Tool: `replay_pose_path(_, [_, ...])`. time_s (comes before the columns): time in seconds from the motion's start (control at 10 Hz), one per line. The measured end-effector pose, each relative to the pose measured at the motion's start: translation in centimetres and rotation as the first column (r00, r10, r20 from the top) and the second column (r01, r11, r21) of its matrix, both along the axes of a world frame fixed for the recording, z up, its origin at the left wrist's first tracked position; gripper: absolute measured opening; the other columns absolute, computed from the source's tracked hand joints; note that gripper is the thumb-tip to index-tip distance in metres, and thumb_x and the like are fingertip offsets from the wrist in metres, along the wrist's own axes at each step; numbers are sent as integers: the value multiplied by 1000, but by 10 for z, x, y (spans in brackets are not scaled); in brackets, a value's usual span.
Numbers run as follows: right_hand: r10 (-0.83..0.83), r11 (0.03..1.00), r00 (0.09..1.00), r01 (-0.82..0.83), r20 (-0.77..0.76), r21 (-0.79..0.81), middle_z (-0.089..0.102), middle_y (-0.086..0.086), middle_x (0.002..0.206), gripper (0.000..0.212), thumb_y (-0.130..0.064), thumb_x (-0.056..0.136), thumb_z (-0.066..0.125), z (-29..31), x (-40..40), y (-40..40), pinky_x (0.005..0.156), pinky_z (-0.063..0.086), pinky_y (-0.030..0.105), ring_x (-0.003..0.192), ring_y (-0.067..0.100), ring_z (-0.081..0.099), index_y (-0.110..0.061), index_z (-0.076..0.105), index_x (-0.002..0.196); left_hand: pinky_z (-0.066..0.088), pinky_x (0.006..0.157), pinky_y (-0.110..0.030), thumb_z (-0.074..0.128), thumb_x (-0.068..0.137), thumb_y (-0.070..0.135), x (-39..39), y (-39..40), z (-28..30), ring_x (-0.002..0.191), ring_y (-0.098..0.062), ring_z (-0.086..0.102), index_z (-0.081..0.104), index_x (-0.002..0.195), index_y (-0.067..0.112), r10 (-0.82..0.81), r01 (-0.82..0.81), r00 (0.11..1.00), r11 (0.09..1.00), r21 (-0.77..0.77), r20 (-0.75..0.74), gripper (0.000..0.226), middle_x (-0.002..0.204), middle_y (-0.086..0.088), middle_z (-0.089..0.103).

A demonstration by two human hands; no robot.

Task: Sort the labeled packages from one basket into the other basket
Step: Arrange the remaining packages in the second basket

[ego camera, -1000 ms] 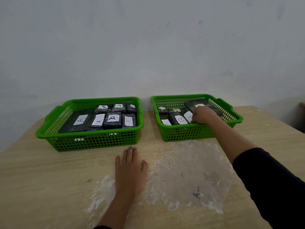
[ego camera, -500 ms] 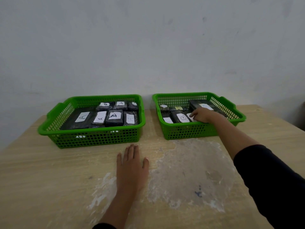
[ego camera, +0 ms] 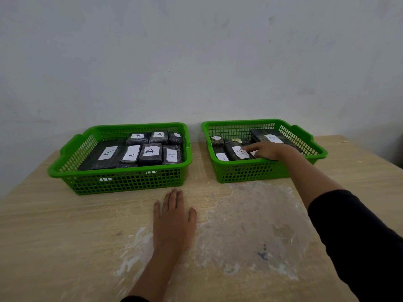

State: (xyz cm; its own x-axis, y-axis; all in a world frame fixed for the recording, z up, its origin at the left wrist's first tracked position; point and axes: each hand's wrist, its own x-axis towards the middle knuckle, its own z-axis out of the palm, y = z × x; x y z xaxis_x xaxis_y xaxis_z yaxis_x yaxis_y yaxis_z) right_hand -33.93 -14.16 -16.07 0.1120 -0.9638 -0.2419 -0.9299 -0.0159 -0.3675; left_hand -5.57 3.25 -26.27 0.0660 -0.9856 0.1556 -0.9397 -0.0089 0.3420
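Fingers uncurled since a second ago, the right hand (ego camera: pixel 269 151) now points loosely across the B-labeled package (ego camera: pixel 238 151) at the right basket (ego camera: pixel 250 171) front edge, gripping nothing. Sorting looks nearly finished: A-labeled packages (ego camera: pixel 150 151) fill the left basket (ego camera: pixel 122 182). The left hand (ego camera: pixel 173 219) lies flat on the table (ego camera: pixel 54 236).

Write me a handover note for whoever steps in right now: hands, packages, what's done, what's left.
Left hand: flat on the table, empty.
Right hand: inside the right basket, fingers on the B-labeled package, no grasp visible.
Left basket: packages with readable labels all show A.
Left: check the right basket's other labels, some unreadable, and move any A across.
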Motion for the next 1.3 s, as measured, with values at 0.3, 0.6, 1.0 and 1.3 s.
replay_pose_path(0.3, [-270,960,960,262,-73,-98,56,16,133,40,-12,93,40,-4,4,1,96,45,38,115,30,57,-6,57,130,-1,123,-40,27,98,42,0,2,2,149,-12,1,8,152,17,-12,12,1000,1000,-3,-12,63,162,0,5])
replay_pose_path(0.6, [-13,979,984,49,180,-199,66,10,125,51,8,88,39,-7,-2,4,77,54,42,93,39,64,-23,74,107,-2,122,-40,27,98,43,0,1,1,149,-11,1,7,152,17,-11,11,1000,1000,-5,-4,63,163,1,4])
replay_pose_path(1.0, [-135,953,990,143,47,-267,71,8,84,27,-23,90,55,-4,4,14,55,41,27,56,15,49,-10,77,97,-2,123,-40,26,99,43,1,1,1,149,-11,1,8,152,17,-12,12,1000,1000,3,-5,63,162,1,4])
replay_pose_path(1.3, [-306,275,801,592,515,-757,51,10,133,37,-38,84,54,-48,9,71,108,27,42,129,30,41,-19,63,115,-3,123,-40,24,98,44,2,-1,-2,149,-12,1,9,152,17,-19,19,1000,1000,14,2,62,162,0,6])
